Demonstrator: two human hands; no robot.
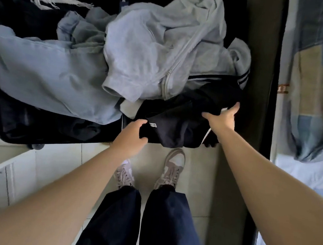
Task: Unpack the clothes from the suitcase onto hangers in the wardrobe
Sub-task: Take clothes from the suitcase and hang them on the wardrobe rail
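– Black garment [176, 128]: matte, crumpled into folds, with a small white label [152, 124] at its near edge. It lies in the near right corner of the open suitcase [11, 136], partly under a grey zip hoodie [154, 47].
– Hands?
– Both on it. Left hand [133, 135] curls its fingers round the fold just beside the label. Right hand [222, 116] grasps the right side of the same cloth, thumb up along the edge. Neither is loose.
– Other clothes, how do they look?
– Hoodie: pale grey fleece, zip running down the front, one ribbed cuff showing. Pale blue sweatshirt [48, 70] spread across the left half, touching the hoodie. Dark piece with a frayed white cord [48, 0] at the far left. Dark-and-white striped trim [243, 77] at the right, beside the hoodie; cannot tell which garment it belongs to.
– Count.
– One suitcase, on a tiled floor [57, 161]. One black garment in hand. One grey hoodie, one blue sweatshirt, one corded dark piece. More dark cloth at the near left of the case; number cannot be told. Two hands, two bare forearms. Two pale pink-and-white sneakers [172, 169], just short of the case, below navy trousers [166, 222]. One bed with a patchwork cover [318, 79] at the right.
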